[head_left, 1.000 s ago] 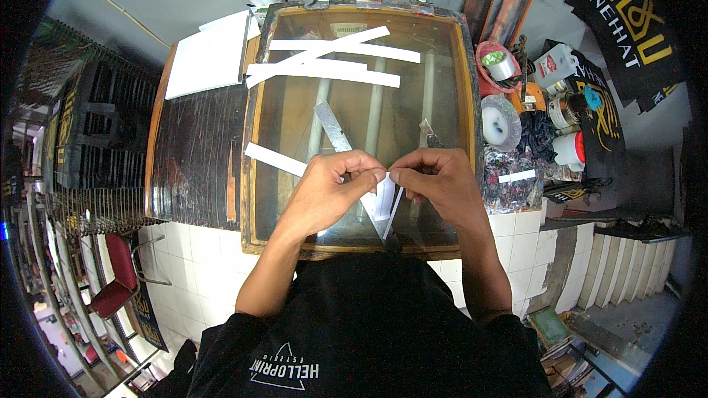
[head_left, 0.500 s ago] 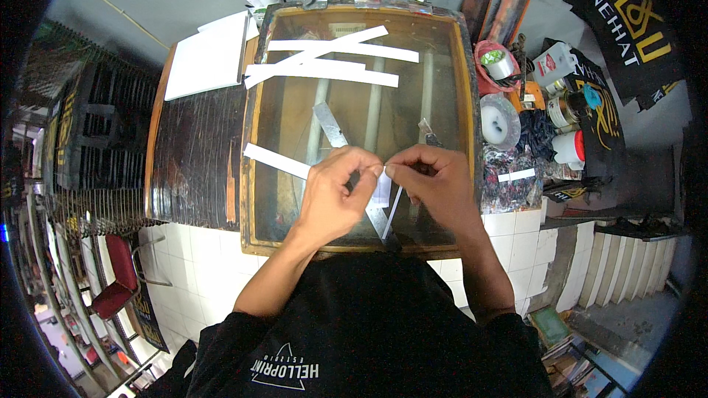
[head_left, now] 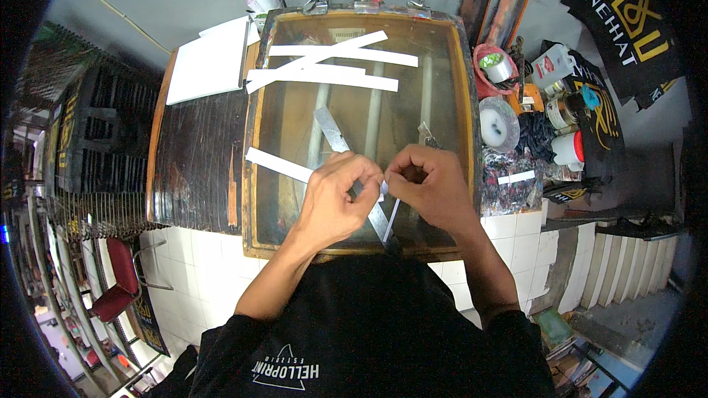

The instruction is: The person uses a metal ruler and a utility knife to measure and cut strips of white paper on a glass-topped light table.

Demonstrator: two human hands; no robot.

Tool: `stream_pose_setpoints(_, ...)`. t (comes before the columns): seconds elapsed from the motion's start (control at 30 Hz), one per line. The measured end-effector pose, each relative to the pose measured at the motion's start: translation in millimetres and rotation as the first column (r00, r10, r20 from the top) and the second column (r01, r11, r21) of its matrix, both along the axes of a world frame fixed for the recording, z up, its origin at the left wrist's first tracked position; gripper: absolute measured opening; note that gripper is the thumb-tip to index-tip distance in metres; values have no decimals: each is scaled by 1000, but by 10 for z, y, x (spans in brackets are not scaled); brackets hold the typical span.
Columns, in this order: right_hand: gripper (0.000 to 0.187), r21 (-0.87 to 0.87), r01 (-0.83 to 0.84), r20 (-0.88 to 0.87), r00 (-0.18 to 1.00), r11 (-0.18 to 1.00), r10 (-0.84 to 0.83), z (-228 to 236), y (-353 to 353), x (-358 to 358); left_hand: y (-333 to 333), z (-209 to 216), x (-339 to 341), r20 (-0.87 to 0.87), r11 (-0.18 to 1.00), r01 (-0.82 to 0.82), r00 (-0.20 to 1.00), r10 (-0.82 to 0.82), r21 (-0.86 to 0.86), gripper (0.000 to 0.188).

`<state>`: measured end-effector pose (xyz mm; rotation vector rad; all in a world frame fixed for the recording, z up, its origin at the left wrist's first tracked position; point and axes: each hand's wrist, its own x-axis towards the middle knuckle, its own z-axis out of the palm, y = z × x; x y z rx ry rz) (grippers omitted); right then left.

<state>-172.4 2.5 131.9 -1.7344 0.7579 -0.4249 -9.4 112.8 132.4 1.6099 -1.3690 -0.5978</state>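
My left hand (head_left: pixel 341 195) and my right hand (head_left: pixel 434 185) meet above a framed screen with a see-through surface (head_left: pixel 284 121). Both are closed in a pinch, fingertips almost touching. Between them shows a small bit of a white strip (head_left: pixel 383 188), mostly hidden by the fingers. A narrow white strip (head_left: pixel 392 221) slants down below the right fingertips; its upper end is hidden. Under my left hand lies a metal ruler (head_left: pixel 330 131), set diagonally. One wider white strip (head_left: pixel 276 164) runs in behind the left hand. Several more white strips (head_left: pixel 346 51) lie crossed at the far end.
Metal clamps (head_left: pixel 367 1) stand along the frame's far edge. A dark wooden table (head_left: pixel 195 154) with a stack of white sheets (head_left: pixel 210 59) adjoins at left. At right are a tape roll (head_left: pixel 498 67), a round clear container (head_left: pixel 499 123) and a red-lidded jar (head_left: pixel 568 149).
My fingertips have shifted slightly, and less of the white piece shows between and below them. The view has tilted a little. The strips on the screen have stayed put.
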Motion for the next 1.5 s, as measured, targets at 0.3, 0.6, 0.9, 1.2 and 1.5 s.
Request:
stream_pose_setpoints(0.3,23,52,17,89,996,998,-22,-33,-147,8,-114,-160,216,-688,985,-132,705,172,111,10)
stream_pose_setpoints(0.6,17,-42,-77,-139,988,996,70,-10,-566,72,-181,-347,175,-593,963,-153,763,258,223,40)
stream_pose_setpoints(0.9,13,-225,-446,-309,876,866,370,119,-2008,886,-463,-256,510,-170,870,-348,889,425,350,65)
stream_pose_setpoints(1.2,37,-202,-359,-496,840,911,221,-468,-3352,1952,178,-675,1061,-85,704,-700,699,710,123,43)
stream_pose_setpoints(1.5,52,-421,-342,-589,807,840,34,-950,-3566,2139,372,-765,1088,-44,656,-745,656,753,122,38)
